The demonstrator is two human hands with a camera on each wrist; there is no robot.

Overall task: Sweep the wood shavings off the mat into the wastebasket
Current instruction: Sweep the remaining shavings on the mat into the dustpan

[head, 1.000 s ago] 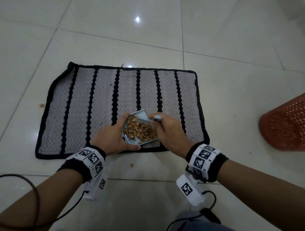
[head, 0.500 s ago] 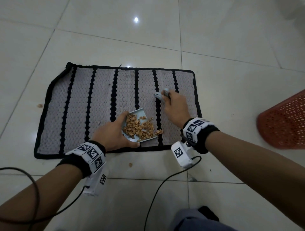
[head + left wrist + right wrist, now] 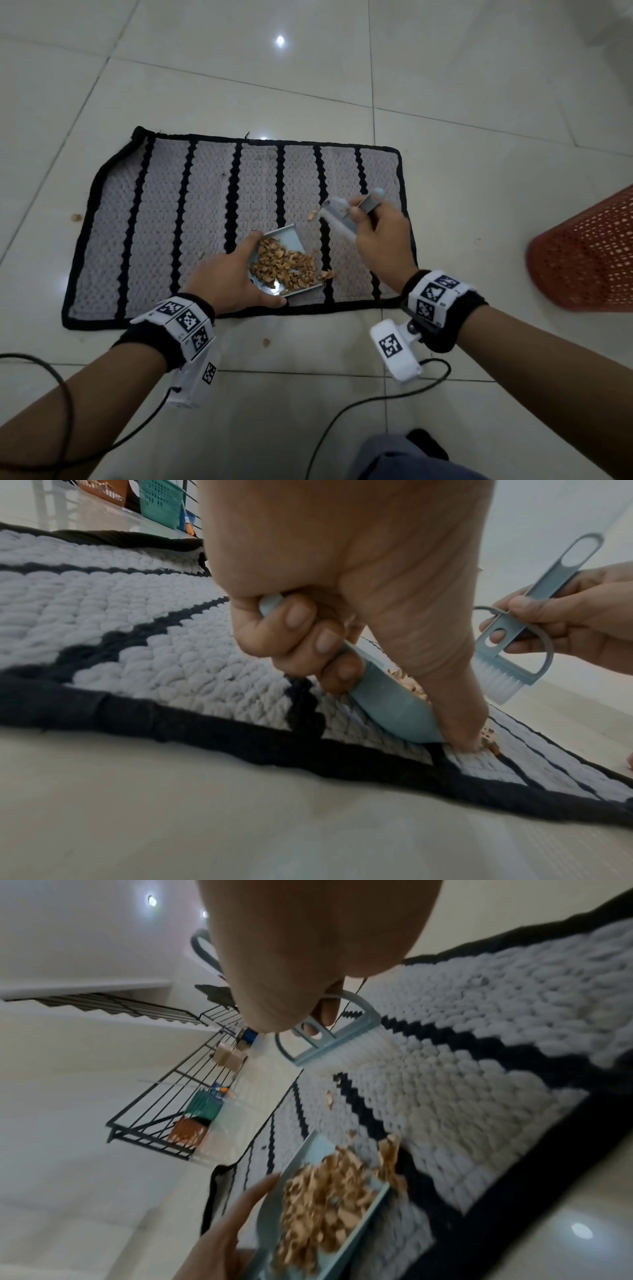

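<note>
A grey mat with black stripes lies on the tiled floor. My left hand grips a small light-blue dustpan that rests on the mat's near edge, heaped with brown wood shavings. My right hand holds a small blue brush just above the mat, up and right of the pan; its white bristles point down. One loose shaving lies left of the brush, another at the pan's lip. The red mesh wastebasket stands at the right edge.
Stray shavings lie on the tiles left of the mat and near its front edge. Cables trail from my wrists over the floor. A black wire rack with boxes stands beyond the mat.
My right hand has carried the brush from the dustpan up and to the right over the mat, then a little back toward the pan. The left hand keeps the dustpan where it was.
</note>
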